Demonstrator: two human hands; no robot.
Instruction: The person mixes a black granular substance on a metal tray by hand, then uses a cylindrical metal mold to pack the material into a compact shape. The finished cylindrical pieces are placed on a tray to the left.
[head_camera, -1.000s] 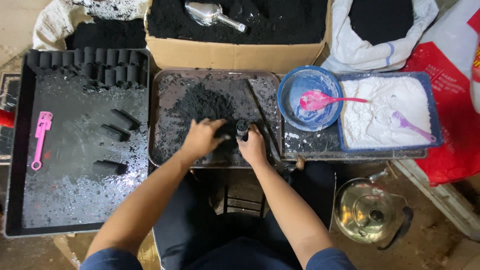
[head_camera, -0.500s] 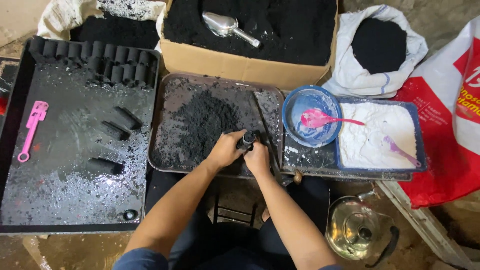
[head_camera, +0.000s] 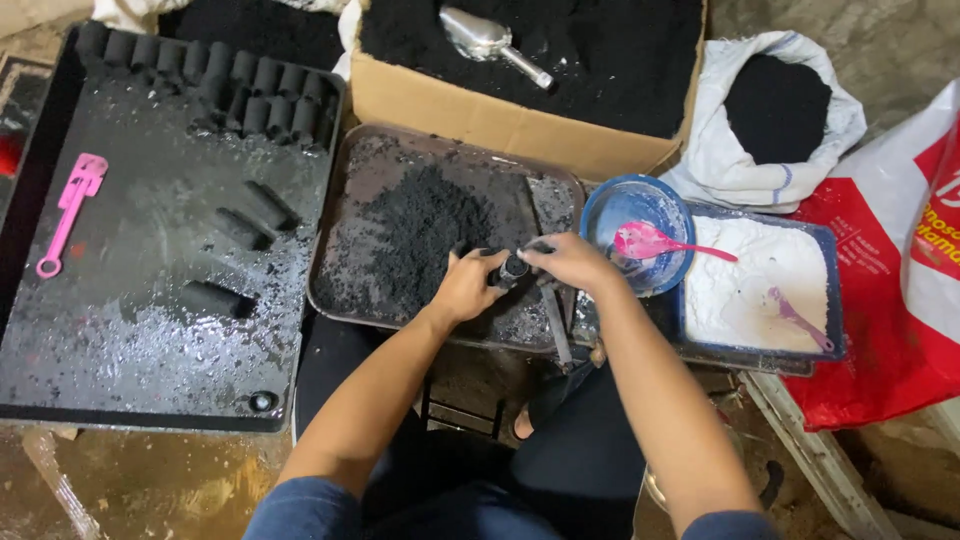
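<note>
My left hand (head_camera: 468, 285) and my right hand (head_camera: 567, 262) meet over the near right part of a brown metal tray (head_camera: 345, 190) that holds a heap of black powder (head_camera: 420, 235). Together they grip a small black tube (head_camera: 513, 268), its round end showing between the fingers. Both hands are smeared black. A thin metal bar (head_camera: 553, 310) lies across the tray just under my right hand.
A black tray (head_camera: 120, 330) on the left carries rows of black cylinders (head_camera: 215, 85), three loose ones and a pink spatula (head_camera: 68, 212). Behind are a cardboard box (head_camera: 500, 125) of black powder with a metal scoop (head_camera: 490, 42), a white sack (head_camera: 775, 120), a blue bowl (head_camera: 605, 215) with pink spoon, a white-powder tray (head_camera: 760, 285).
The view has shifted, so everything sits lower and further right. My hands have closed in on the tube and drawn slightly toward the tray's right side.
</note>
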